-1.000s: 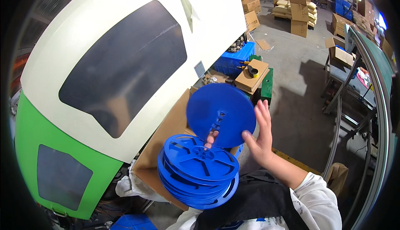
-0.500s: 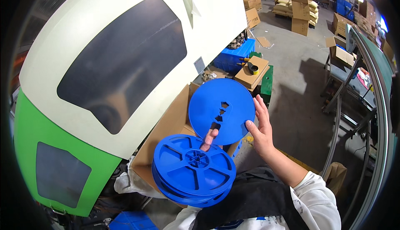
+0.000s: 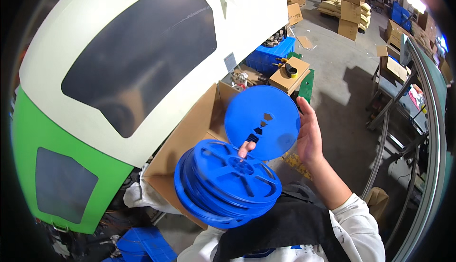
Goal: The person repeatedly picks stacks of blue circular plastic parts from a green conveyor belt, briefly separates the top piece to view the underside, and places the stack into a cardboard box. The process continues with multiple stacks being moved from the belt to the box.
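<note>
A flat blue plastic disc point(image 3: 256, 112) with a row of small cut-outs is held up, tilted, in front of me. Below and left of it leans a stack of blue plastic reels point(image 3: 223, 191), the top one spoked, resting near my black apron. My left hand point(image 3: 245, 149) is mostly hidden by the reels; only its fingertips show, closed between the disc's lower edge and the top reel. My right hand point(image 3: 310, 136) stands at the disc's right rim, fingers stretched upward and palm toward the disc, seemingly touching its edge.
An open cardboard box point(image 3: 183, 134) stands behind the reels, beside a large white and green machine point(image 3: 114, 153) with dark windows. Farther off are a blue crate point(image 3: 270, 58), a carton with a tape roll point(image 3: 289, 74) and a metal-framed bench point(image 3: 403, 96) at right.
The disc has shifted slightly right and up. The reel stack has tilted and shows more reels. My right thumb has come off the disc's face, and the fingers have straightened.
</note>
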Motion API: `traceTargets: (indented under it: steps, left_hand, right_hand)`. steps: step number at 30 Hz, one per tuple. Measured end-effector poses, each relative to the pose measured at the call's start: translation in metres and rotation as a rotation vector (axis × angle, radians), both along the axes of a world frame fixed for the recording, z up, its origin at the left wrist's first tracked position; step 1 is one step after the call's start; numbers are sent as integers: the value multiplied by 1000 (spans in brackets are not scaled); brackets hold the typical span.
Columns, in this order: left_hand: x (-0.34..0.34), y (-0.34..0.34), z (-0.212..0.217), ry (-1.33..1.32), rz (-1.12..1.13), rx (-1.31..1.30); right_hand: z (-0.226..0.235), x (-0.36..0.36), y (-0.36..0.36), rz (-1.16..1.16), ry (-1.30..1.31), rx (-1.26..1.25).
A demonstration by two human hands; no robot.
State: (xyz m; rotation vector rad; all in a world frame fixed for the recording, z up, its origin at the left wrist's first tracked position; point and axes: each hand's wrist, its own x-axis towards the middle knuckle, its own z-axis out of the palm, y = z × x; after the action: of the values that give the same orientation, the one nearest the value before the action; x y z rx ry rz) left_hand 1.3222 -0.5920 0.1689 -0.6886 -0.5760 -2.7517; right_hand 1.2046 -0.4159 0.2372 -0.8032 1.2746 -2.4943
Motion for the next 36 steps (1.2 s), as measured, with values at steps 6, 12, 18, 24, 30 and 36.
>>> traceTargets:
  steps: [6, 12, 18, 24, 30, 36]
  left_hand:
    - [29, -2, -36, -512, -26, 133]
    - [40, 37, -83, -1118, 278, -412]
    - [72, 25, -97, -929, 231, -346]
    - [104, 19, -113, -826, 288, -272]
    - [71, 2, -154, -785, 225, 303]
    - [-16, -58, -182, -875, 276, 743]
  right_hand:
    - [-58, -19, 24, 266, -26, 321]
    - [-159, 4, 48, 432, -364, 477]
    - [-177, 8, 35, 540, -476, 533]
    - [-176, 35, 25, 506, -86, 498]
    - [-107, 23, -41, 423, 238, 618]
    - [-111, -55, -182, 260, 835, 1103]
